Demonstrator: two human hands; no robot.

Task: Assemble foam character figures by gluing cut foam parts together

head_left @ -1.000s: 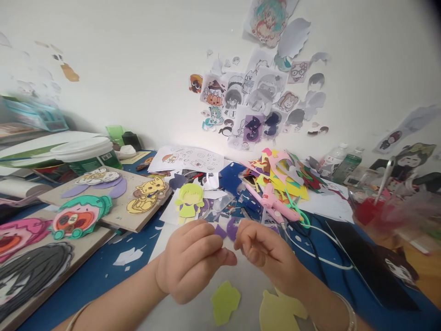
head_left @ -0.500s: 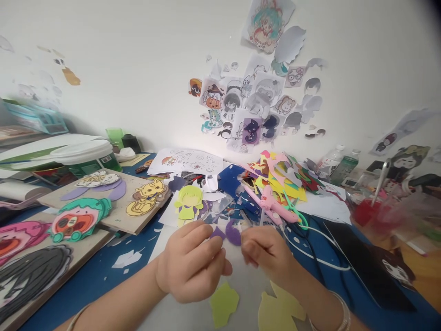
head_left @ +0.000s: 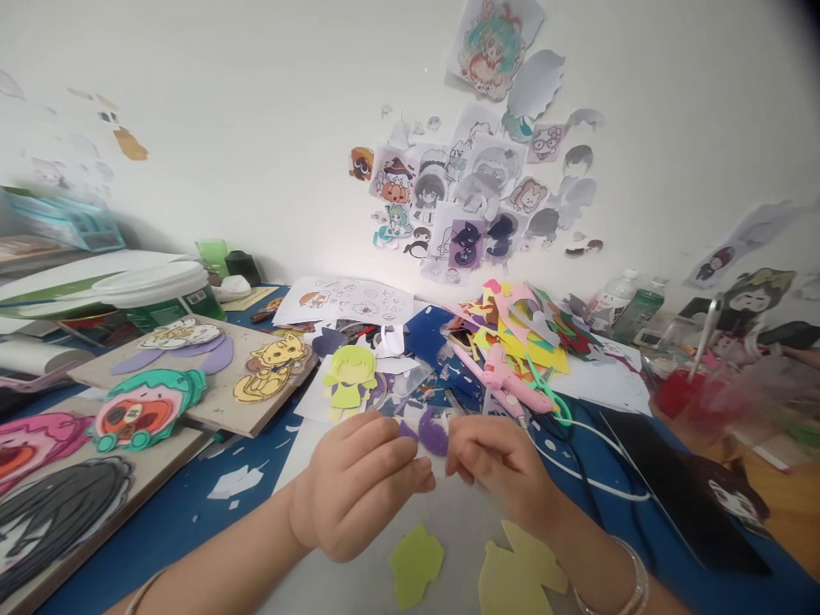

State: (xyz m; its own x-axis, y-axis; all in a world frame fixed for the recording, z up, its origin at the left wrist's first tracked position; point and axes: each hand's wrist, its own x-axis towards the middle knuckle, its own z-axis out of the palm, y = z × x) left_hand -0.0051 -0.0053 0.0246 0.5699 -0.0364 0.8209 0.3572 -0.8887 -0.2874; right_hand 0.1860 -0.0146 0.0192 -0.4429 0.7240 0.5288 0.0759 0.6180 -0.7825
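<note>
My left hand [head_left: 365, 485] hovers over the pale grey work surface [head_left: 346, 585], fingers curled and tips pressed together. Facing it across a small gap, my right hand [head_left: 503, 470] has its fingers bent into a pinch. Anything between the fingertips of either hand is hidden or too small to make out. Just behind the hands lies a purple cut-out piece [head_left: 434, 434], partly covered by them. A lime green cut-out [head_left: 416, 565] and a pale yellow cut-out [head_left: 518, 576] lie flat below. Beyond my left hand rests a yellow-green doll-shaped figure [head_left: 351, 384].
A pink glue gun [head_left: 509, 384] with a white cable lies behind my right hand. Coloured foam-like scraps [head_left: 522, 320] pile up at the back. Finished cartoon pieces sit on boards [head_left: 231, 410] at left, near a lidded tub [head_left: 157, 295]. A black slab [head_left: 685, 491] lies at right.
My left hand's fingers have straightened somewhat and its fingertips have shifted right, closer to my right hand. The fingers of my right hand have changed their bend slightly. The cut-outs have stayed put.
</note>
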